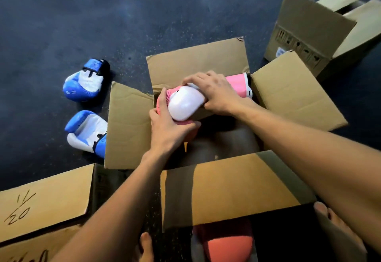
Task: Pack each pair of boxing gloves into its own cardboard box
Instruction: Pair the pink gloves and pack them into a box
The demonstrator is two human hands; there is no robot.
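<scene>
My left hand (167,129): fingers curled round the padded end of the pink glove (185,102), gripping. My right hand (214,92): fingers bent over its top, holding. Glove: in the mouth of the open box (226,189), far side, cuff to the right. Box floor: dark, unreadable. 2 blue gloves (84,82): on the floor left of the box, 1 partly behind a flap.

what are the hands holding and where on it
Both hold a pink and white boxing glove over the open cardboard box: the left hand grips its rounded padded end, the right hand its middle, beside the cuff.
</scene>
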